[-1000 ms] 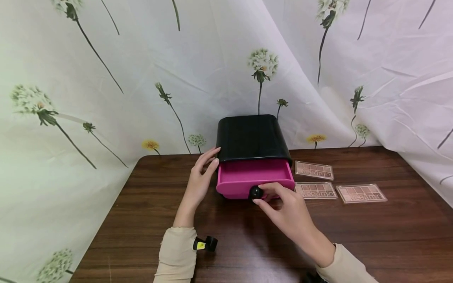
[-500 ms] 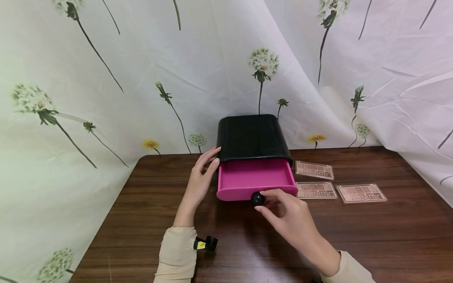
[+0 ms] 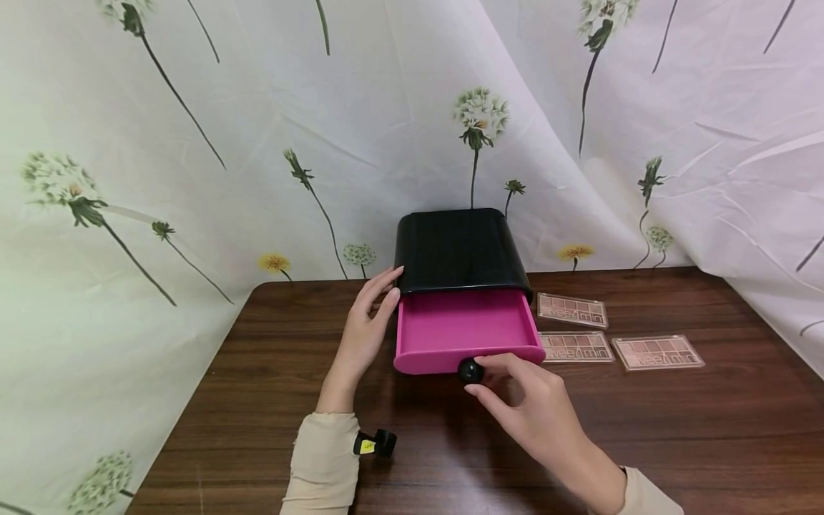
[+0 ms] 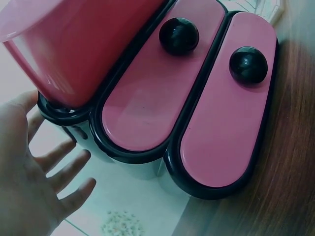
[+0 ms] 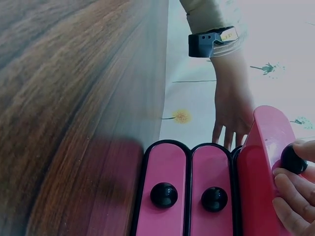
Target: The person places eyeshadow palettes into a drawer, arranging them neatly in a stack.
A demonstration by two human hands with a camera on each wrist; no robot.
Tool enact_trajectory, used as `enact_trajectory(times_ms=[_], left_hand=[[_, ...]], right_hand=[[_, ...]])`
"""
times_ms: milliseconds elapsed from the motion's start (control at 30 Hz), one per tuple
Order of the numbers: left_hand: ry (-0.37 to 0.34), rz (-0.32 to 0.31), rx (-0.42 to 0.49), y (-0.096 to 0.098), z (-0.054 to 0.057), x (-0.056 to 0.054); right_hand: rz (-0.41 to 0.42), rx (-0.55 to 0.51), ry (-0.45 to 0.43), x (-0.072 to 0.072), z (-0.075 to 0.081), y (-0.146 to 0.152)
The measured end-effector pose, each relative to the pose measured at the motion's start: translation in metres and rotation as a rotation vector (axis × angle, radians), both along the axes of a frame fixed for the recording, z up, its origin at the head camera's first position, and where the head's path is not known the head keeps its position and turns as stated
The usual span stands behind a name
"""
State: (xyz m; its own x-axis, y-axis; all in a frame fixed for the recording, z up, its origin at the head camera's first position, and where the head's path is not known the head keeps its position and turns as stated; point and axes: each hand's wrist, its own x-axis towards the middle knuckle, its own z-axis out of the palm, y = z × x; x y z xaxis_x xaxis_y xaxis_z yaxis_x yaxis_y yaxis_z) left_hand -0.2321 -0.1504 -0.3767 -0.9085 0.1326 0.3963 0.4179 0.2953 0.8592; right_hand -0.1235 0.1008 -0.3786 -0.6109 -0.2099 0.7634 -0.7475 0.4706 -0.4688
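Observation:
A glossy black cabinet [image 3: 460,250] with pink drawers stands at the back of the table. Its top drawer [image 3: 425,363] is pulled part-way out, showing the pink floor inside. My right hand [image 3: 537,408] pinches that drawer's round black knob [image 3: 471,371] between thumb and fingers. On the cabinet's left side rests my left hand [image 3: 365,330], its fingertips at the upper edge. The left wrist view shows those fingers [image 4: 61,169] extended beside the casing. Below the pulled drawer, a middle drawer [image 4: 142,108] and a bottom drawer [image 4: 216,132] sit closed, each with a black knob.
Three flat eyeshadow palettes lie right of the cabinet: one at the back [image 3: 571,310], one close to the drawer [image 3: 576,347], one farther right [image 3: 658,352]. A flower-printed cloth [image 3: 386,143] hangs behind the brown wooden table [image 3: 270,400].
The top drawer has slid farther out toward me, with my right hand moving back while pinching its knob. My left hand stays against the cabinet's side. The palettes have not moved.

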Motion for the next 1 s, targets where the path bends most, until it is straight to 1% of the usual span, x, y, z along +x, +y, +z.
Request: enact_trajectory(times_ms=[133, 300, 533, 767, 1000], left_hand=[[-0.005, -0.004, 0.001, 0.0, 0.001, 0.0], [-0.012, -0.002, -0.002, 0.0, 0.001, 0.002], [-0.004, -0.002, -0.002, 0.0, 0.001, 0.002], [-0.053, -0.008, 0.002, 0.007, 0.033, 0.024], [-0.049, -0.013, 0.001, 0.007, 0.034, 0.024]], right_hand=[[-0.001, 0.01, -0.005, 0.001, -0.002, 0.0], [-0.011, 0.028, -0.04, 0.003, -0.007, 0.002], [0.012, 0.022, 0.014, 0.002, -0.012, 0.001], [0.004, 0.03, 0.017, 0.002, -0.015, 0.0], [0.004, 0.048, 0.014, 0.004, -0.015, 0.005]])
